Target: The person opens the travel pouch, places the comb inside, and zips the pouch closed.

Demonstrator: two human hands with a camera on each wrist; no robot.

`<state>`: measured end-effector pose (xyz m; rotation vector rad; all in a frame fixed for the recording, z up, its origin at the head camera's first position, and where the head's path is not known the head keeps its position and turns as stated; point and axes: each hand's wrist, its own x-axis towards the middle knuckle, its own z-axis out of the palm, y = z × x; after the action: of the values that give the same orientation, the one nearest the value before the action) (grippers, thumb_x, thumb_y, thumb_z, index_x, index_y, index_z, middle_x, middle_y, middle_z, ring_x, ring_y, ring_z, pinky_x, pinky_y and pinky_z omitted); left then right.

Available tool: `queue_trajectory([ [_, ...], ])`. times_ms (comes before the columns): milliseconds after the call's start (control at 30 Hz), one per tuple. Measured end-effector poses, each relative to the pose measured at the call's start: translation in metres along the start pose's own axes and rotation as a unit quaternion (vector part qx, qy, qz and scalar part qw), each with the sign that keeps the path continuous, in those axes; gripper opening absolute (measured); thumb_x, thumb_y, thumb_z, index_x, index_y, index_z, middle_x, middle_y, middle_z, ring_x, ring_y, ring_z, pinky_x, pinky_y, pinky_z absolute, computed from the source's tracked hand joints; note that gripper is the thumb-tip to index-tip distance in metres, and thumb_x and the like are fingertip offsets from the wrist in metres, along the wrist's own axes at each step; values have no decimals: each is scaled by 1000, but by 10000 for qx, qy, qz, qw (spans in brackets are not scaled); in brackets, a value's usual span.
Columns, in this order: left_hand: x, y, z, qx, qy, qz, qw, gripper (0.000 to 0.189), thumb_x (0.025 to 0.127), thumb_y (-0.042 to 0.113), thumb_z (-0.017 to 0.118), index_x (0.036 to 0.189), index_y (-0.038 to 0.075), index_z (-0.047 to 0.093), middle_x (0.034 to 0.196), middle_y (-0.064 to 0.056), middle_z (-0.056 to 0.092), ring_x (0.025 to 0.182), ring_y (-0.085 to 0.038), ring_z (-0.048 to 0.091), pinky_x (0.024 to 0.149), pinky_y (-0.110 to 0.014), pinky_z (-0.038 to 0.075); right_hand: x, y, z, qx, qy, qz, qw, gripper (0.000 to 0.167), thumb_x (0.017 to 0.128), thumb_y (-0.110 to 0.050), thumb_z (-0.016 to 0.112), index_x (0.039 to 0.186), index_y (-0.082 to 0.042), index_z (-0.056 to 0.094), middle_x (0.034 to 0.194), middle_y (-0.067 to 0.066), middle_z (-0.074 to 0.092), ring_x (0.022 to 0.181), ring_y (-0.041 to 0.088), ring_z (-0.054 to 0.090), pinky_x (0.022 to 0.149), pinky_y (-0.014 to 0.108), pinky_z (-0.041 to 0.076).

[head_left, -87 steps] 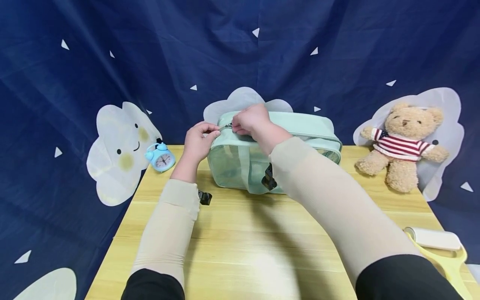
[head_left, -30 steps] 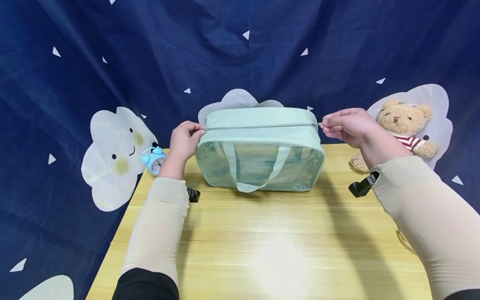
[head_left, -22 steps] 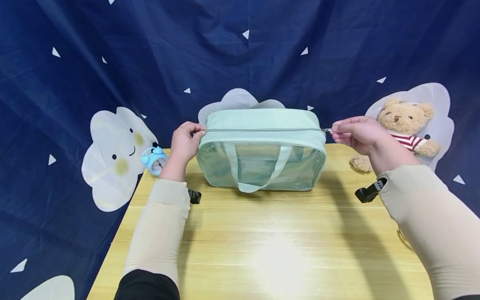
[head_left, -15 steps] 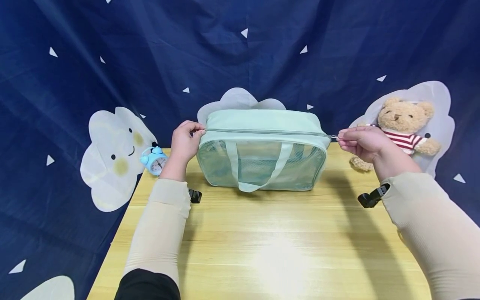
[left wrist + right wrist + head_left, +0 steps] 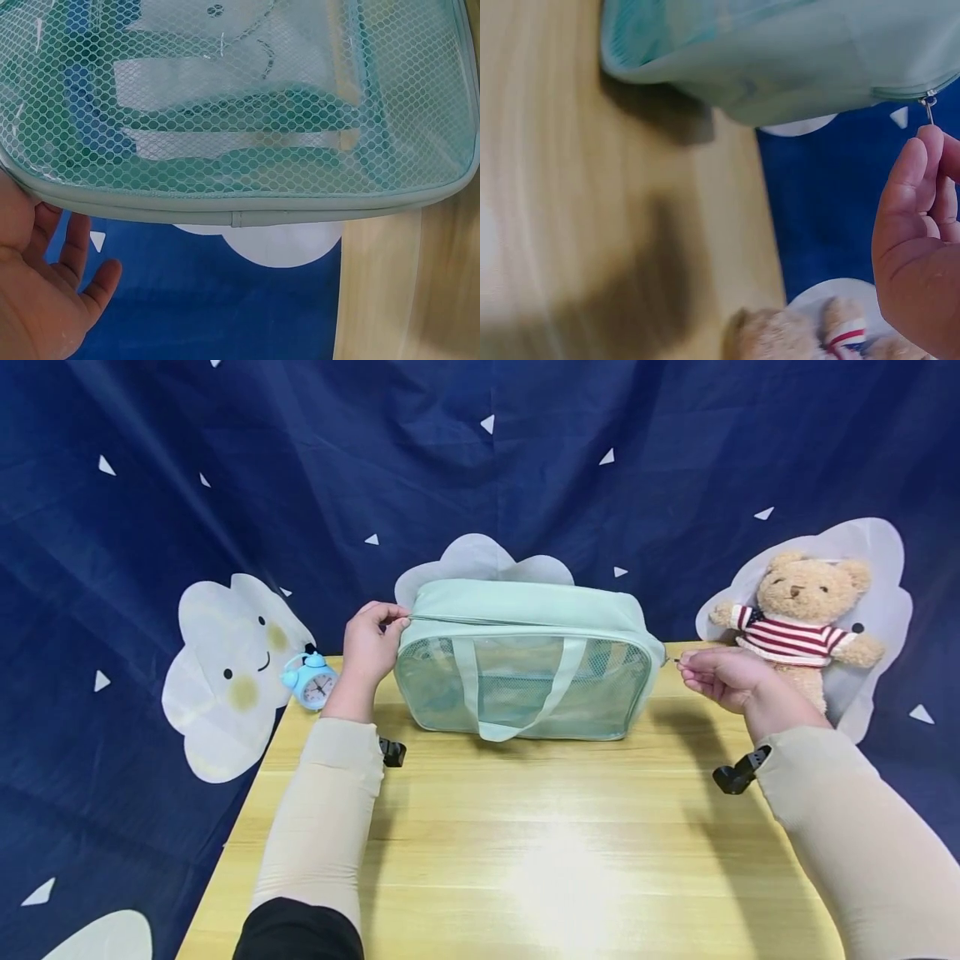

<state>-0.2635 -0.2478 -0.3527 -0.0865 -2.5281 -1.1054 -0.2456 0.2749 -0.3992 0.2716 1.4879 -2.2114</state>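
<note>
A mint-green travel bag (image 5: 525, 597) stands on the wooden table, with a clear front panel and a strap handle (image 5: 498, 732) hanging over it. My left hand (image 5: 371, 639) pinches the bag's top left corner, at the end of the zipper line. Beyond the right end, my right hand (image 5: 727, 677) holds the metal zipper pull (image 5: 929, 111) between thumb and finger, and the zipper is drawn across the top down to that side. Through the mesh side panel (image 5: 247, 172) in the left wrist view, white and blue items show inside the bag.
A light-blue alarm clock (image 5: 313, 683) stands at the table's left edge. On the right, a teddy bear (image 5: 798, 627) in a striped shirt sits against the dark blue curtain (image 5: 450, 460). The wooden table (image 5: 480, 827) stretches toward me in front of the bag.
My right hand has drawn the zipper pull from the bag's left end to the right, then down over the right side. My left hand keeps its place at the left corner.
</note>
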Motion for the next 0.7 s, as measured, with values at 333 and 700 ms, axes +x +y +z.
queue_trajectory([
  [333,6,2,6,-181,157,162,9996,14,105,9,67,108,0,77,110,-14,65,101,-28,59,83,-33,43,10,26,-2,-285,225,173,9992,42,106,9,46,81,-8,75,74,2,74,65,8,71,66,21,59],
  [700,7,-7,11,-502,234,-42,9985,15,104,10,70,112,1,79,98,-11,60,88,-21,53,79,-30,42,5,36,2,-698,353,12,9969,34,109,3,51,87,-9,75,78,1,75,69,9,73,69,23,61],
])
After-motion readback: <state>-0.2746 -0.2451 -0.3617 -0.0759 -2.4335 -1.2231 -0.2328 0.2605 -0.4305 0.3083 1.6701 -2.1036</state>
